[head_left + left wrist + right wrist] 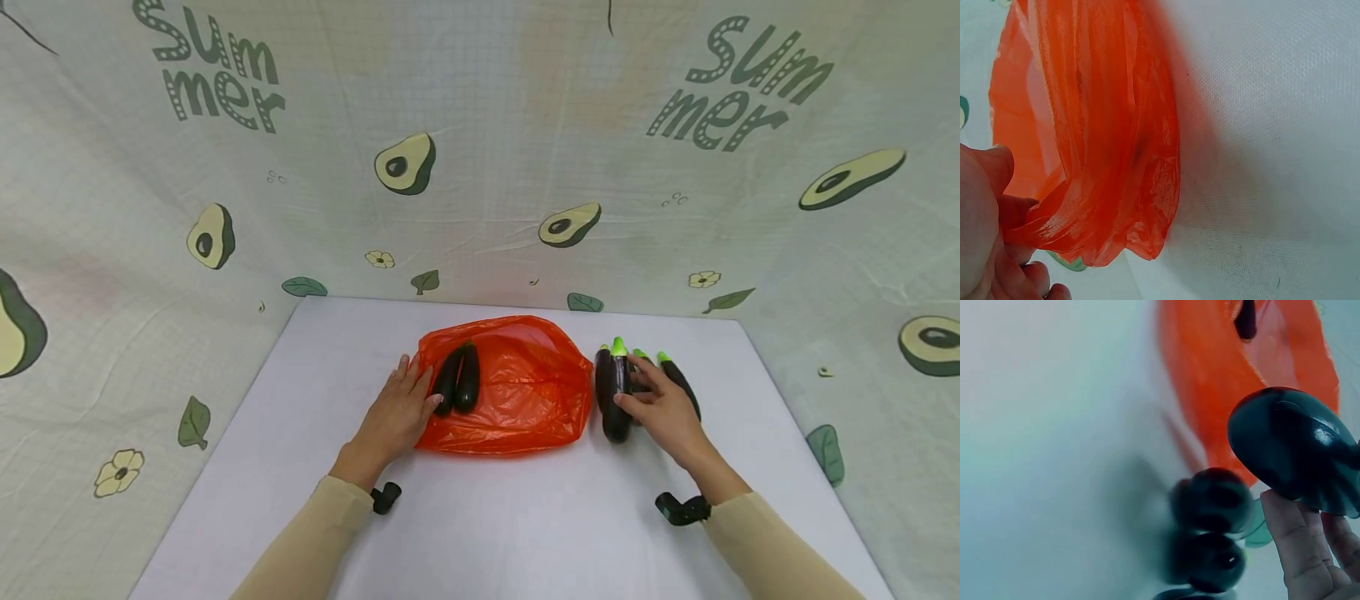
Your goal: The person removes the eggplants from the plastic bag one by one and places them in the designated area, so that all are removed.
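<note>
A red plastic bag (525, 421) lies with its mouth open on the table, with two dark eggplants (468, 381) side by side in its left part. At the bag's left edge, my left hand (393, 417) grips the rim, and in the left wrist view the thin plastic (1041, 228) gathers at the fingers. My right hand (670, 419) holds an eggplant (617, 404) with a bright green stem end, just right of the bag. The right wrist view shows this eggplant (1291, 447) raised above the others, its rounded end toward the camera.
Several more eggplants (681, 382) lie to the right of the bag, partly hidden by my right hand. A white table (510, 525) carries everything. Behind it hangs a cloth (480, 150) printed with avocados and leaves.
</note>
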`<state>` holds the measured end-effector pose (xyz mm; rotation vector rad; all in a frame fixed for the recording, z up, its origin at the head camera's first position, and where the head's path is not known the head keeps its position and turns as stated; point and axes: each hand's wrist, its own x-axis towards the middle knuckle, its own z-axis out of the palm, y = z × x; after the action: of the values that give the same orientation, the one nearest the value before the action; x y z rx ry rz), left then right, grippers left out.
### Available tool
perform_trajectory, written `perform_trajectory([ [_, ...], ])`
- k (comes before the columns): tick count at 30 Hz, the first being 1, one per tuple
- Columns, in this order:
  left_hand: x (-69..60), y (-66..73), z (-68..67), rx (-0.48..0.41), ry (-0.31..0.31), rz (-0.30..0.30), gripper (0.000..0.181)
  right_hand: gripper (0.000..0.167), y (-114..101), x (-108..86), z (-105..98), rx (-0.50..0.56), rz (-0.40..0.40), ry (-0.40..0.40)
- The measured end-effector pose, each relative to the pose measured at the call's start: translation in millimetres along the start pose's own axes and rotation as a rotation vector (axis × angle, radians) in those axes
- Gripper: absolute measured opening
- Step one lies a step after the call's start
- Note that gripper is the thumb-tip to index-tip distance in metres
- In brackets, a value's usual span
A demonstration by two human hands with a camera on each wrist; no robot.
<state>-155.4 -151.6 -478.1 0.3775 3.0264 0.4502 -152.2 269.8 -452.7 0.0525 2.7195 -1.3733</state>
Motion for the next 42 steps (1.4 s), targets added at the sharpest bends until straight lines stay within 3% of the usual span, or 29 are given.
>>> perform_trajectory([
  [13,-0.4,-0.9,-0.8,0.020,0.015,0.001,0.067,0.077,32,-33.7,4,-0.049,0.082,-0.061],
  [24,0.5,-1.6,-2.2,0.037,0.017,0.005,0.067,0.077,44,-58.8,8,-0.050,0.178,-0.095],
  [42,0.2,-2.1,-1.2,0.024,0.016,0.006,0.067,0.073,48,-60.6,13,-0.101,0.239,-0.131],
])
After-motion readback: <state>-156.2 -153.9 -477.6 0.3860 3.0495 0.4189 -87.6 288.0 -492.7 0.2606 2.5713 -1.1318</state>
